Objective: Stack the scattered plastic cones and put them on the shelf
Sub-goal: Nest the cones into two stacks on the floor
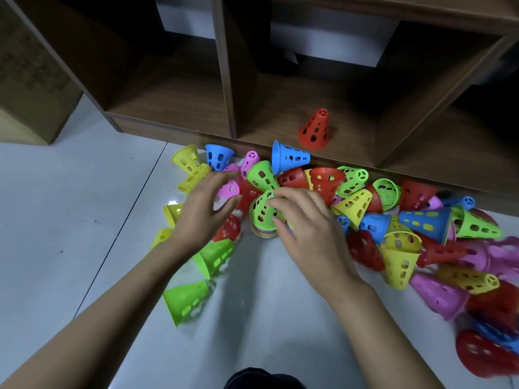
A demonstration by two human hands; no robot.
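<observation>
Many perforated plastic cones in red, yellow, green, blue and pink lie scattered on the white floor in front of a brown wooden shelf (233,113). A stack of cones (262,220) stands in the middle, a green cone on top and many coloured rims at its base. My right hand (303,220) holds the stack's green top cone, fingers curled round it. My left hand (202,206) hovers just left of the stack with fingers loosely spread, above a pink cone (229,189), holding nothing. One red cone (315,130) stands upright on the shelf's bottom board.
A cardboard box (31,80) stands at the far left beside the shelf. The thickest pile of cones (438,248) spreads to the right. Green cones (186,300) lie near my left forearm. Bare floor tiles (70,206) stretch to the left and towards me.
</observation>
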